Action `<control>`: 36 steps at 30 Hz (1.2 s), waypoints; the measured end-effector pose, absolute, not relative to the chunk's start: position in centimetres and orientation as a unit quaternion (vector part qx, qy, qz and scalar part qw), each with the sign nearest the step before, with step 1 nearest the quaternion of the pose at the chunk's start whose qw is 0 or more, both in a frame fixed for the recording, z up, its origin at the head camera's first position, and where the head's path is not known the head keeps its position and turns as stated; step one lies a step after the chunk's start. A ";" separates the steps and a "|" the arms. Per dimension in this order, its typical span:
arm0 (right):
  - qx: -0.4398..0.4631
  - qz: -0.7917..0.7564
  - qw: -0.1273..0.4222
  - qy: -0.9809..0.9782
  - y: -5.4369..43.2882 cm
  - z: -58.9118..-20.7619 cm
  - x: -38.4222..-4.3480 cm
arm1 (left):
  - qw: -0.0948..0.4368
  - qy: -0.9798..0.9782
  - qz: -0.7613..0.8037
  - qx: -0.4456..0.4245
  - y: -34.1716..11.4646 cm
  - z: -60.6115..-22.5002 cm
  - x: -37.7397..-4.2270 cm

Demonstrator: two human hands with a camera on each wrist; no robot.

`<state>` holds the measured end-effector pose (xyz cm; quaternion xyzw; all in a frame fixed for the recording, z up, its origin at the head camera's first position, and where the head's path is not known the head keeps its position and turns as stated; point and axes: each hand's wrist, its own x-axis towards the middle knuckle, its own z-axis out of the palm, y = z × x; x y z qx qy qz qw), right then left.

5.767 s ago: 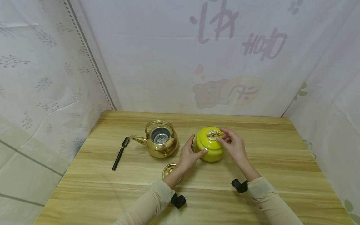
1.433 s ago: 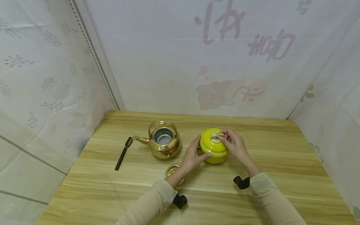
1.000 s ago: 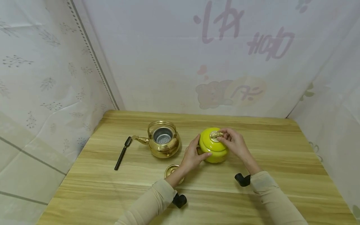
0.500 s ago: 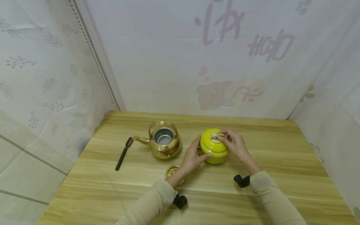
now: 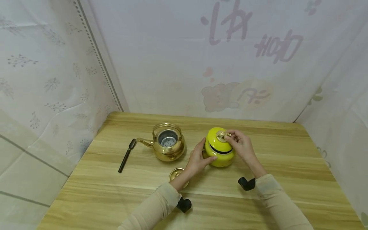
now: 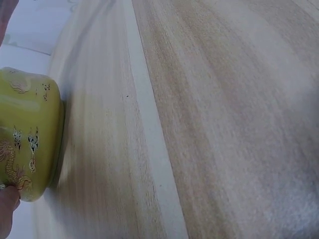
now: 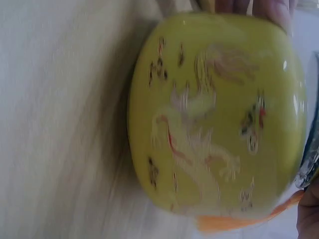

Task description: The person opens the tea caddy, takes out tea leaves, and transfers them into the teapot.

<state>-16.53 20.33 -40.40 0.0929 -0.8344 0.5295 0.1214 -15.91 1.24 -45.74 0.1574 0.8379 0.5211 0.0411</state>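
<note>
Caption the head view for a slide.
Right hand pinches the partly open lid; left hand holds the yellow jar.

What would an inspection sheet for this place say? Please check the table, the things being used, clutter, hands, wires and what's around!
Surface: wooden table, streaky grain.
Things in use: yellow jar, upright; yellow lid raised at its near edge, dark gap beneath. Far edge hidden.
Clutter: gold teapot, open, strainer inside; small gold lid, partly hidden; dark scoop by the spout's tip.
Hands: left hand holds the jar's side; right hand pinches the yellow lid's knob.
Cables: nothing seen.
Surroundings: pale, patterned cloth walls.
</note>
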 end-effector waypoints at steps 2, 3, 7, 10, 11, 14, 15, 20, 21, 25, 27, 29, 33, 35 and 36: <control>0.081 0.534 0.117 -0.833 20.0 -39.8 -16.2 | 0.041 0.837 0.523 0.158 1.3 -45.8 -15.9; 0.072 0.539 0.114 -0.831 20.0 -39.7 -16.2 | 0.041 0.836 0.524 0.158 1.3 -45.8 -15.9; 0.042 0.562 0.116 -0.818 20.0 -39.5 -15.9 | 0.045 0.835 0.526 0.156 1.3 -45.9 -15.9; 0.045 0.563 0.128 -0.815 20.3 -39.5 -15.8 | 0.043 0.835 0.527 0.154 1.3 -46.0 -15.9; 0.048 0.560 0.131 -0.816 20.4 -39.5 -15.8 | 0.043 0.835 0.526 0.154 1.3 -46.0 -15.9; 0.049 0.551 0.140 -0.821 20.7 -39.4 -15.7 | 0.039 0.836 0.524 0.156 1.2 -46.1 -16.0; 0.048 0.548 0.142 -0.823 20.8 -39.4 -15.7 | 0.039 0.837 0.523 0.157 1.2 -46.1 -16.0; 0.038 0.538 0.150 -0.829 21.7 -39.4 -15.3 | 0.036 0.835 0.525 0.159 1.3 -46.1 -16.0; 0.036 0.534 0.154 -0.830 21.9 -39.4 -15.1 | 0.035 0.835 0.526 0.159 1.3 -46.1 -16.0; 0.028 0.521 0.169 -0.837 23.2 -39.5 -14.7 | 0.026 0.835 0.524 0.163 1.3 -46.2 -16.0; 0.024 0.510 0.177 -0.842 24.0 -39.6 -14.5 | 0.019 0.836 0.522 0.166 1.3 -46.2 -16.0; 0.022 0.499 0.185 -0.846 24.8 -39.7 -14.2 | 0.012 0.835 0.523 0.170 1.3 -46.2 -16.0; 0.014 0.485 0.195 -0.852 26.4 -40.3 -13.4 | 0.012 0.833 0.527 0.170 1.2 -46.2 -16.0; 0.010 0.482 0.194 -0.855 27.4 -41.0 -13.2 | 0.013 0.832 0.529 0.170 1.3 -46.2 -16.0; 0.007 0.475 0.194 -0.858 27.7 -41.2 -12.9 | 0.013 0.831 0.530 0.170 1.3 -46.2 -16.0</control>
